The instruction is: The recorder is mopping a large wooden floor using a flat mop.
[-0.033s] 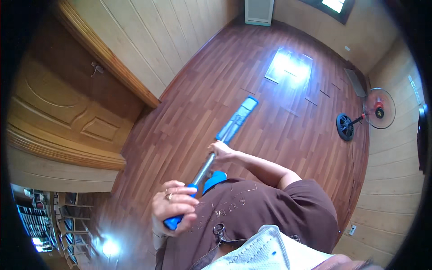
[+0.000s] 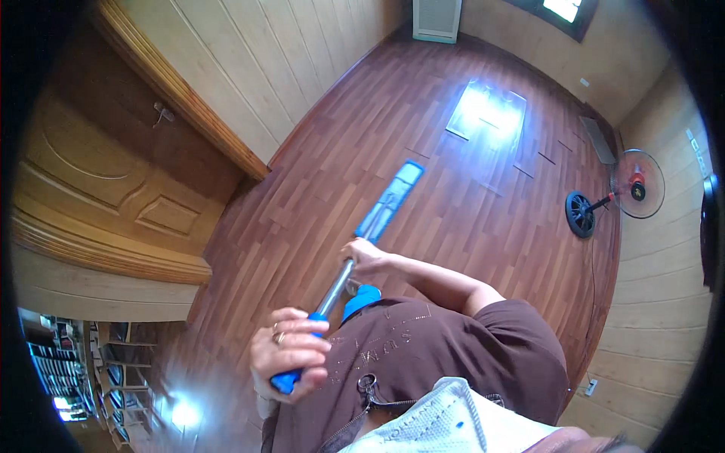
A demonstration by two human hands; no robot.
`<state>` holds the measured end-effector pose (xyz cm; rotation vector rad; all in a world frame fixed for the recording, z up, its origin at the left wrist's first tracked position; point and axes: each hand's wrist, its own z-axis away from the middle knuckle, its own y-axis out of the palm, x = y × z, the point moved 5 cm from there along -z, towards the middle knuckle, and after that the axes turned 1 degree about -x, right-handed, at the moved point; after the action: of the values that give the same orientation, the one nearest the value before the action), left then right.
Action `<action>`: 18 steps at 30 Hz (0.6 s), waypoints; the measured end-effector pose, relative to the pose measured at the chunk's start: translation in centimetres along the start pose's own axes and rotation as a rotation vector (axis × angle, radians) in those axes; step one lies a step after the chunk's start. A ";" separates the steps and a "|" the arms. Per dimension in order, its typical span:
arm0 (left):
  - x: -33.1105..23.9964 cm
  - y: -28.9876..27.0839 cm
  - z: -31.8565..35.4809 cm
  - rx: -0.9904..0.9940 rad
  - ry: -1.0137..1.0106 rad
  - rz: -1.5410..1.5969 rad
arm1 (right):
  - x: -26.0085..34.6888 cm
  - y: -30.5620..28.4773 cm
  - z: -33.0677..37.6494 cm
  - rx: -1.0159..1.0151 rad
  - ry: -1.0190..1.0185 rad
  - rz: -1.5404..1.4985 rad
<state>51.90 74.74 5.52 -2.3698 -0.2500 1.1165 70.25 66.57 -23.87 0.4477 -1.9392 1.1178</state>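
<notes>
A flat mop with a blue-edged head (image 2: 389, 202) lies out ahead of me on the wooden floor. Its silver pole (image 2: 336, 288) slants back toward my body and ends in a blue grip. My left hand (image 2: 289, 349), with a ring on a finger, is wrapped round that blue grip close to my waist. Farther along, my right hand (image 2: 364, 255) closes round the pole near the mop head, hiding part of it. Beneath the pole, a bright blue item (image 2: 362, 300) shows at the edge of my brown shirt; I cannot make out its kind.
A standing fan (image 2: 638, 183) with a round black base is by the right wall, its cord trailing along the floor. To the left is a wooden door (image 2: 128, 174). A pale cabinet-like unit (image 2: 436, 21) stands at the far wall. Shelves (image 2: 117, 370) show at lower left.
The mop head has shifted slightly left across the floor. Both hands have moved a little left with the pole, keeping their hold.
</notes>
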 end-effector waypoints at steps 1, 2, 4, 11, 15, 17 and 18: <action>-0.2 -0.6 -0.6 -0.004 0.002 0.018 | -1.5 1.8 -1.7 0.079 -0.019 0.072; -0.1 -1.6 0.2 -0.016 0.061 0.016 | 1.4 2.3 -3.6 0.129 0.002 -0.039; 0.1 -1.8 0.6 -0.037 0.150 0.133 | 2.7 4.4 -6.1 0.277 -0.121 -0.024; 3.6 -5.1 -1.6 0.208 0.102 -0.074 | 1.8 8.4 -13.7 0.412 -0.222 -0.058; 6.2 -7.0 -2.7 0.201 0.117 -0.064 | 0.4 5.8 -15.7 0.334 -0.215 -0.050; 8.0 -7.4 -3.4 0.185 0.144 -0.011 | -1.8 4.2 -15.9 0.306 -0.146 0.023; 9.0 -7.7 -3.5 0.202 0.153 0.014 | -2.3 3.4 -16.0 0.287 -0.132 0.049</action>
<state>60.71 83.35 5.31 -2.2645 -0.0633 0.9152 77.16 81.59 -23.43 0.6455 -1.9160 1.4386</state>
